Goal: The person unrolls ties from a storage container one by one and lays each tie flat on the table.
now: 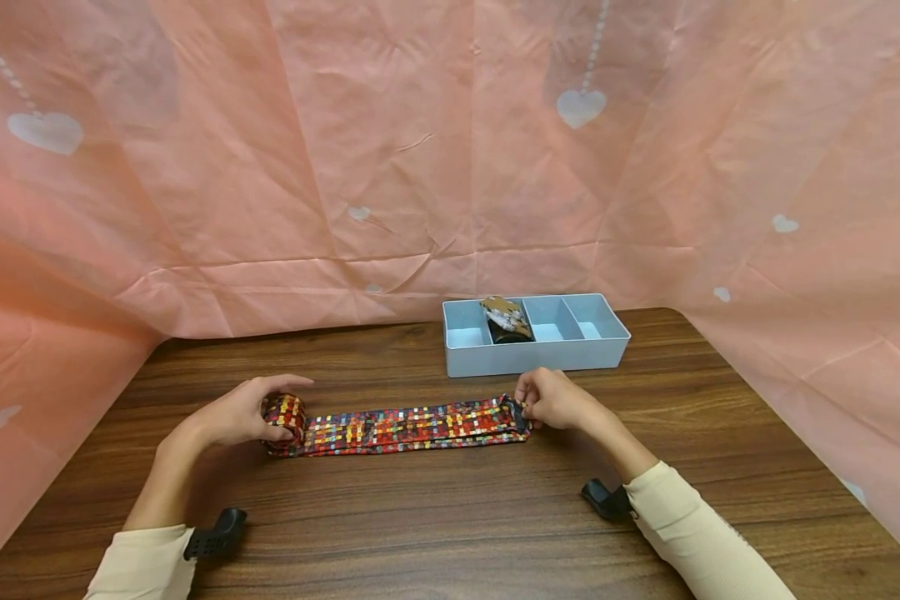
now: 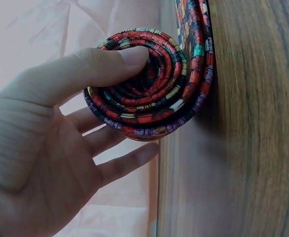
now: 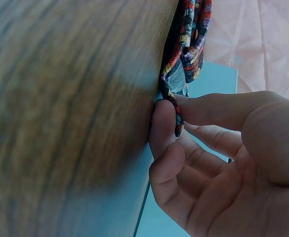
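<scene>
A necktie (image 1: 412, 427) with a multicoloured checked pattern lies across the wooden table, partly rolled up at its left end. My left hand (image 1: 240, 412) holds that coil, thumb on one face of the spiral and fingers around the other side. In the left wrist view the coil (image 2: 139, 118) shows several tight layers, with the flat length running off along the table. At the other end, my right hand (image 1: 562, 400) pinches the tie's edge between thumb and index finger. The right wrist view shows the pinched fabric (image 3: 178, 118) close to the tabletop.
Behind the tie stands a light blue divided box (image 1: 532, 358). One compartment holds a rolled brown, white and black patterned tie (image 1: 506, 317). Pink cloth (image 1: 390, 167) with white hearts hangs around the back and sides of the table (image 1: 420, 525).
</scene>
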The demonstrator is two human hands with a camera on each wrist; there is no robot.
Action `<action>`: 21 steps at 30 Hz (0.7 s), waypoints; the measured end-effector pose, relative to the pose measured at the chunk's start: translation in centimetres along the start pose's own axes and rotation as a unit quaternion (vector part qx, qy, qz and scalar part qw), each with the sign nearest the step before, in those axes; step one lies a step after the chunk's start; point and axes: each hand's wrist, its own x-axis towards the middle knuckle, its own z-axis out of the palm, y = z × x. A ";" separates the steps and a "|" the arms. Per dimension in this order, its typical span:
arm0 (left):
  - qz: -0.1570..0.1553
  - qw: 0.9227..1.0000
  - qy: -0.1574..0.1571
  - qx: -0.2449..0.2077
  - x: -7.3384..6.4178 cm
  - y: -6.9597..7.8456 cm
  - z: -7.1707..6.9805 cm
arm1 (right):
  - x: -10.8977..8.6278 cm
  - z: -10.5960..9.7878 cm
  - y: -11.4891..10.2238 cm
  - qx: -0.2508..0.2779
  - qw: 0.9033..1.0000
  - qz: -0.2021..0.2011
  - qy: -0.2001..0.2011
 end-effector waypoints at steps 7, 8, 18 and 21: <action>0.002 1.000 0.003 -0.007 0.0 -0.3 0.0 | 0.0 0.0 0.1 0.000 1.000 0.000 0.000; 0.002 1.000 0.004 -0.007 0.0 -0.4 0.1 | 0.0 0.0 0.0 0.001 1.000 0.001 0.000; 0.017 1.000 0.003 -0.006 -0.2 -0.8 0.1 | 0.0 0.0 0.0 0.001 1.000 0.001 -0.002; 0.021 0.999 -0.002 -0.024 -0.3 -1.0 0.1 | 0.0 -0.1 0.0 0.001 1.000 0.003 -0.003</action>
